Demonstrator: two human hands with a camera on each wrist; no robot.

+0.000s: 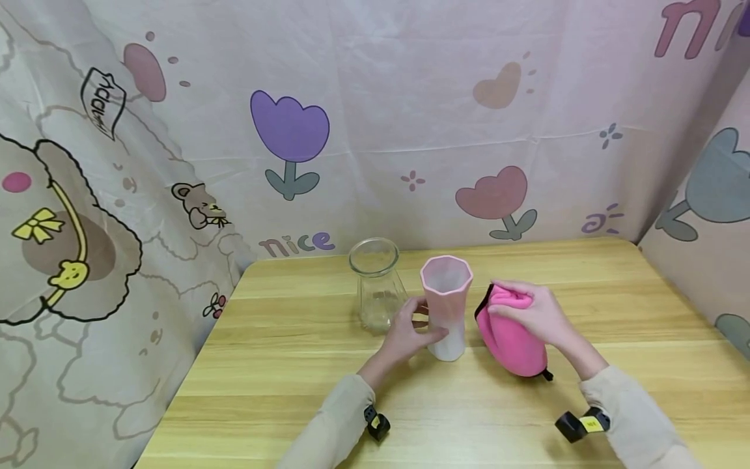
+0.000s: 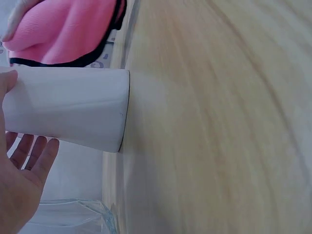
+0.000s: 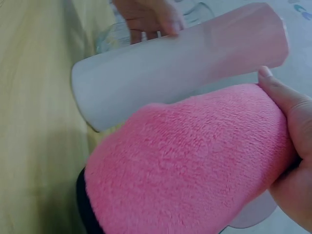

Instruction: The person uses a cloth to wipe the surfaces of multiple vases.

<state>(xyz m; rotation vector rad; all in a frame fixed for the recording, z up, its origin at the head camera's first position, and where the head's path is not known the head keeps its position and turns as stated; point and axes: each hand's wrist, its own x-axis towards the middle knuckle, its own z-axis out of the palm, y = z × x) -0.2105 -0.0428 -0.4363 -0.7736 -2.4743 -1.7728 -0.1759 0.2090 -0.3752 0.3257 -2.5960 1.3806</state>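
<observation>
A pink-and-white vase [image 1: 448, 326] with a faceted rim stands upright on the wooden table. My left hand [image 1: 404, 333] holds it from the left side, thumb at the front and fingers on the far side; in the left wrist view the vase's white lower part [image 2: 73, 105] lies between thumb and fingers. To its right, my right hand [image 1: 538, 314] grips a folded pink cloth [image 1: 515, 345] with black edging by its top. The cloth [image 3: 190, 161] hangs close beside the vase in the right wrist view, covering part of the vase's side there.
A clear glass vase [image 1: 377, 293] stands just behind my left hand, to the left of the pink-and-white vase. The wooden table [image 1: 281, 365] reaches back to a printed fabric backdrop [image 1: 387, 117], with more printed fabric at both sides.
</observation>
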